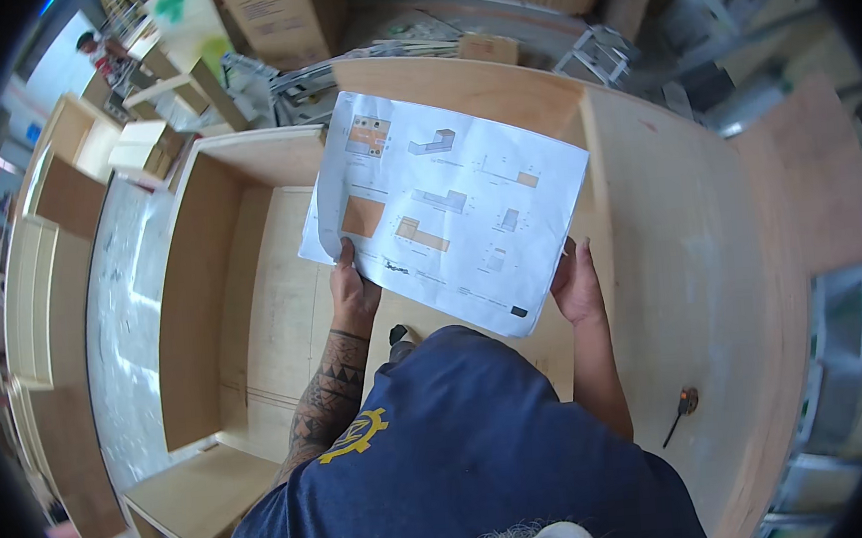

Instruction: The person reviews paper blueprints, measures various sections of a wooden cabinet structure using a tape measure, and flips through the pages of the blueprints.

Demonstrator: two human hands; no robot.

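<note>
Two edges of drawing sheets (477, 216) pinched by L hand (355, 292) & R hand (579, 284); curled pg. (331, 216) above L hand could be flopped over if grip's eased.

two hands (356, 292) (578, 287), one paper bundle (466, 202), one tool (688, 402)

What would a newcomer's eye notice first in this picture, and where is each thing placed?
First, probably the printed white sheets in the upper middle, with the left hand at their lower left edge and the right hand at their right edge. Then the large open wooden box on the left, and a small orange-and-black tool lying on the pale wood at right.
</note>
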